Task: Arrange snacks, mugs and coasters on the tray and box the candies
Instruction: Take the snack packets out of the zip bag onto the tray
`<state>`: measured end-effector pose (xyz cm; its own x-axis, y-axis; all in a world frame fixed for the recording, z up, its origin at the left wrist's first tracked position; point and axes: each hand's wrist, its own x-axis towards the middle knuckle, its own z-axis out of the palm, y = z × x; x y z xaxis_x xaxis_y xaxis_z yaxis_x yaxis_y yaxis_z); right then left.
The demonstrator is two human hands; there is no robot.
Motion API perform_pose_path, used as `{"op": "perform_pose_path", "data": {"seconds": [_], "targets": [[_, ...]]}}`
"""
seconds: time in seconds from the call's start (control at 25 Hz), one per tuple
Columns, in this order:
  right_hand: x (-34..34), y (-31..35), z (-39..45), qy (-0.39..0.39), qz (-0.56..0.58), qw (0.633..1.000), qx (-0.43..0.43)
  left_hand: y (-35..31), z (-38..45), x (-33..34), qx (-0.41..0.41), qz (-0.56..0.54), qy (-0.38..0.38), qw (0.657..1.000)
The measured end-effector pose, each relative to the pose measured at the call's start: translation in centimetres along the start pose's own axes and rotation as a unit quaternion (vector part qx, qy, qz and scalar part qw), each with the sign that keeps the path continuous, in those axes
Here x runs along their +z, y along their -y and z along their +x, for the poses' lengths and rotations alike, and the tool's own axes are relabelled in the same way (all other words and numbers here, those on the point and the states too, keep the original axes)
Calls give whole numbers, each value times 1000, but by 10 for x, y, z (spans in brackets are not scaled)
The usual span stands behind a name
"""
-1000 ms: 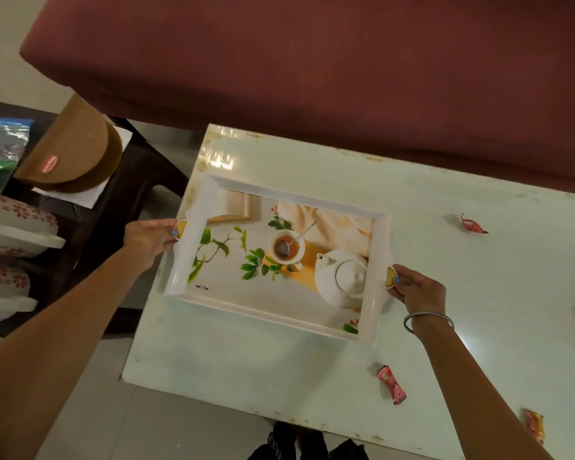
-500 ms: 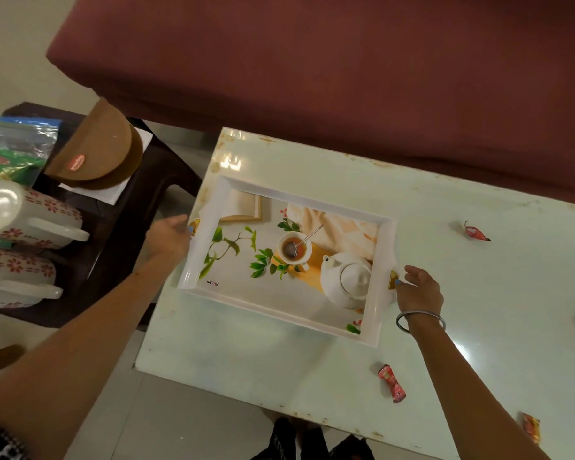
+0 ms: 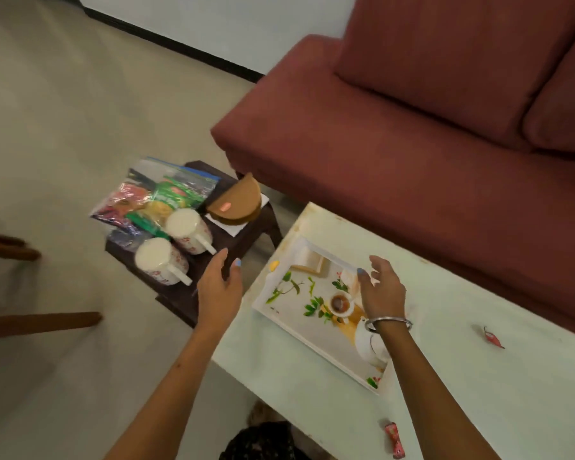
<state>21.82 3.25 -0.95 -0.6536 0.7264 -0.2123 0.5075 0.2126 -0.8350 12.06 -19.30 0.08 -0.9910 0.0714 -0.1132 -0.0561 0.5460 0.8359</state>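
The white tray (image 3: 281, 318) with a printed teapot picture lies on the pale table (image 3: 478, 376) at its left end. My right hand (image 3: 380, 287) hovers open over the tray. My left hand (image 3: 219, 283) is open above the dark stool (image 3: 213, 260), close to two white floral mugs (image 3: 161, 260) (image 3: 188, 230) that lie on their sides. Behind the mugs lie clear bags of snacks (image 3: 153, 200) and brown round coasters (image 3: 234, 200). Red-wrapped candies lie on the table, one (image 3: 493, 338) at the right and one (image 3: 395, 439) near the front edge.
A maroon sofa (image 3: 412, 127) stands right behind the table and stool. Wooden chair legs (image 3: 37, 322) reach in from the left over the bare floor. A dark patterned object (image 3: 263, 439) sits low by the table's front.
Both hands have let go of the tray's handles. The left hand moved left toward the mugs; the right hand rose over the tray. The view swung left and up.
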Motion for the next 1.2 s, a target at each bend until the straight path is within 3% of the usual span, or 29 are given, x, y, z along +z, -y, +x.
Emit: {"op": "perform_pose_path", "data": {"seconds": [0.2,0.36,0.52,0.76,0.88,1.08,1.2], "targets": [[58,95,-6,93,10,992,-89,-10,23,-62,-88,-62,-108,988],[125,150,7,163,-8,982,-98,17,74,-106,-188,-116,-155,963],[199,189,36,192,-12,980,-46,64,140,-143,-294,-187,-153,925],[322,215,107,194,9,979,64,125,224,-164,-456,-300,-97,832],[362,205,140,179,-35,979,97,148,250,-160,-476,-340,-74,808],[396,191,167,177,-56,970,160,172,275,-150,-513,-333,-146,777],[408,186,175,169,-21,955,242,181,277,-150,-521,-345,-153,766]]}}
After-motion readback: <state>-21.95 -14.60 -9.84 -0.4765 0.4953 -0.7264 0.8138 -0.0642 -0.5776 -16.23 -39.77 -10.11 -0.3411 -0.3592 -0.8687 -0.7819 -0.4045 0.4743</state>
